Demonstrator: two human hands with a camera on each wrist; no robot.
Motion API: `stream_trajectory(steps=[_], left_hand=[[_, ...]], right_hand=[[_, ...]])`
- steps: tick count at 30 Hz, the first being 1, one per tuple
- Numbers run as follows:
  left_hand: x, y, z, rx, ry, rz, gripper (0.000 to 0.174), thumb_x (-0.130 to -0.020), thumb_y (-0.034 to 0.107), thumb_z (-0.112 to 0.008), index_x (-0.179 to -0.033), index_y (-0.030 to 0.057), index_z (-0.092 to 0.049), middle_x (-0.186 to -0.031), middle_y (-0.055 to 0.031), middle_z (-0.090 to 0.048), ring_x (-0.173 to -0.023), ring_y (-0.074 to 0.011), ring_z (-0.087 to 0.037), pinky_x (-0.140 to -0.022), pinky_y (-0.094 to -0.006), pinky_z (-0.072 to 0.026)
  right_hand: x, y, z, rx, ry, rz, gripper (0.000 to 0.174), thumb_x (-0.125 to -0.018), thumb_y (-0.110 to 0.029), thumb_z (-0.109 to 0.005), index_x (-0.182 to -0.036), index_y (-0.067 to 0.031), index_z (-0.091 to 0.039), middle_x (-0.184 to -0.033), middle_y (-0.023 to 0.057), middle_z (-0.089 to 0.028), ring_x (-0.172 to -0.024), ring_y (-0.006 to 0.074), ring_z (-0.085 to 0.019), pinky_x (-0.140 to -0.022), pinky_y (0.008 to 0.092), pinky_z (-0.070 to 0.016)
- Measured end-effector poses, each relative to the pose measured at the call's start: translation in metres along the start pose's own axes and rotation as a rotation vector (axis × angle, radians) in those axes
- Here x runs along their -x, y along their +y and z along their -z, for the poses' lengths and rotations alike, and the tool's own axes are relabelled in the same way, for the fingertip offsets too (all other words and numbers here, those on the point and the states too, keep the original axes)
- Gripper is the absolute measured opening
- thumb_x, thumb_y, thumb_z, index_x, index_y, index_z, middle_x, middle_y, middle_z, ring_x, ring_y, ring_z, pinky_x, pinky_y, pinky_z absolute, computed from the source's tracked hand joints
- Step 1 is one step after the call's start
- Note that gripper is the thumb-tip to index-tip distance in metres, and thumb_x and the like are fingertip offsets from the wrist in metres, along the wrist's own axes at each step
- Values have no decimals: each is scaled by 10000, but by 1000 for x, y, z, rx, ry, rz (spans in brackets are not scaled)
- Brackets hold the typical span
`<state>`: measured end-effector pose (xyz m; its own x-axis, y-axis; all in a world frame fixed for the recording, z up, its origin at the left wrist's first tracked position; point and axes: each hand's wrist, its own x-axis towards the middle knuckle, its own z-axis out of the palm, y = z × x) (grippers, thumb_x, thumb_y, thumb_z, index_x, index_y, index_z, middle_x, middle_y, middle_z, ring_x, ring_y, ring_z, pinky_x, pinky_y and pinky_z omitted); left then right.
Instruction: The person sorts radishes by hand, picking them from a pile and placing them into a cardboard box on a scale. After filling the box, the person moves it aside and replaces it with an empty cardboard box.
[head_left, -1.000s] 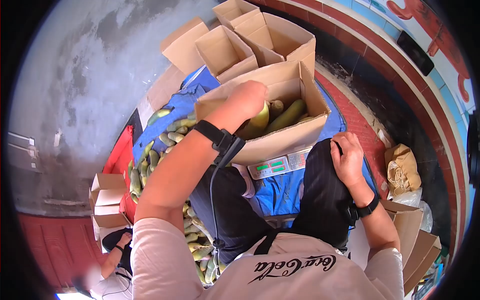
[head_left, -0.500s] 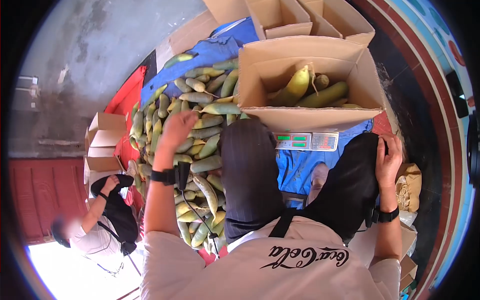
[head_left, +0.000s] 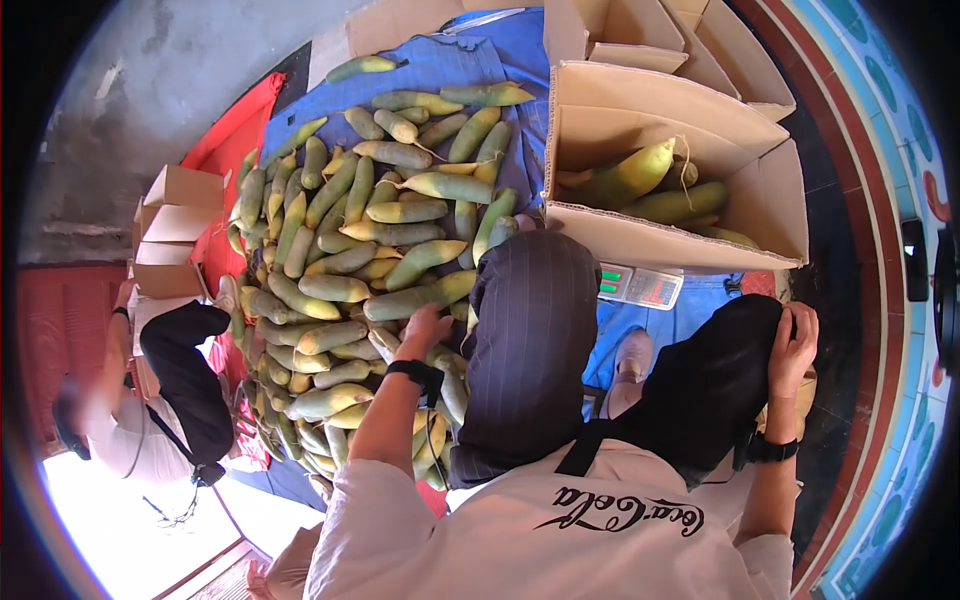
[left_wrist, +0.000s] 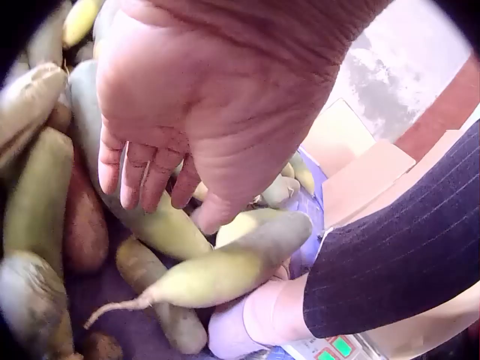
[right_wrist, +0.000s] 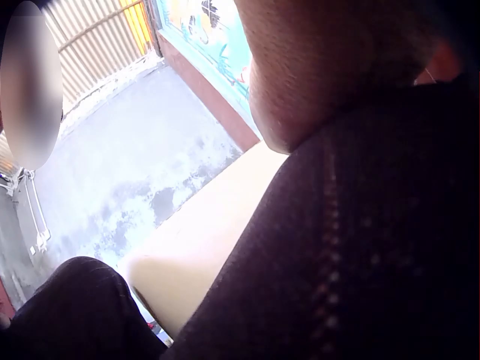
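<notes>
Over the pile of green radishes (head_left: 395, 236), my left hand (head_left: 427, 328) is beside a long green radish (head_left: 420, 298), close to my left knee. In the left wrist view the hand (left_wrist: 210, 97) has its fingers extended above the radishes, with nothing seen gripped; contact is unclear. A pale radish with a thin root (left_wrist: 225, 274) lies just beyond the fingertips. My right hand (head_left: 793, 345) rests on my right knee and holds nothing visible; the right wrist view shows only part of it (right_wrist: 322, 75). An open cardboard box (head_left: 680, 235) holds several radishes (head_left: 640, 172).
The box stands by a scale with a lit display (head_left: 640, 287). More open boxes (head_left: 640, 30) stand behind it. Blue sheeting (head_left: 420, 60) lies under the pile. Another person (head_left: 135, 430) sits at the far left, near stacked cartons (head_left: 180, 215).
My left hand has left the box and come across to the radish pile, empty as far as seen. The head view has turned toward the pile. My right hand has stayed on the knee.
</notes>
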<state>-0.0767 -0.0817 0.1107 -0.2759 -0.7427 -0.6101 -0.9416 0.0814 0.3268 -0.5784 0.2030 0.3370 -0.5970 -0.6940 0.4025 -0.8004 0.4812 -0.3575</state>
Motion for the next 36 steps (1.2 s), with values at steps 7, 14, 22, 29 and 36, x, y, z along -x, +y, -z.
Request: stream_trajectory(steps=[7,14,22,29,36], left_hand=[[-56,19,-101,-31,-3,18,599,-744,306,-682,-1234,46,-454,-1260,-213,-517,-1156,-389,-521,-972,-417,-443],[-23,55,-75,96,-42,252,694,-739,322,-691,-1272,15,-371,-1201,-231,-563,-1118,-370,-563,-942,-413,-465],[-29,-4,-88,264,2,-140,399,-833,380,-599,-949,-1,-570,-821,-189,-635,-774,-331,-622,-725,-427,-481],[6,44,3,644,113,-238,342,-927,323,-532,-676,91,-535,-544,-21,-479,-455,-143,-455,-438,-307,-368],[68,136,170,789,245,-132,258,-923,275,-579,-708,140,-535,-558,79,-366,-463,-40,-320,-412,-223,-237]], right_hand=[[-6,-8,0,48,-34,6,73,-877,-17,-528,-901,14,-589,-920,150,-598,-882,323,-577,-813,380,-458],[-10,-10,1,59,-71,-7,65,-877,-13,-526,-893,15,-583,-917,151,-597,-873,318,-576,-807,371,-459],[-12,-13,-1,40,-62,-23,54,-864,-11,-546,-893,14,-584,-915,153,-595,-873,326,-573,-805,379,-458],[-11,-13,-2,41,-4,30,57,-836,-9,-565,-884,-1,-594,-902,164,-591,-862,358,-561,-782,414,-451],[-5,-14,1,25,72,1,65,-810,-38,-597,-868,-10,-600,-889,154,-589,-852,356,-559,-774,418,-452]])
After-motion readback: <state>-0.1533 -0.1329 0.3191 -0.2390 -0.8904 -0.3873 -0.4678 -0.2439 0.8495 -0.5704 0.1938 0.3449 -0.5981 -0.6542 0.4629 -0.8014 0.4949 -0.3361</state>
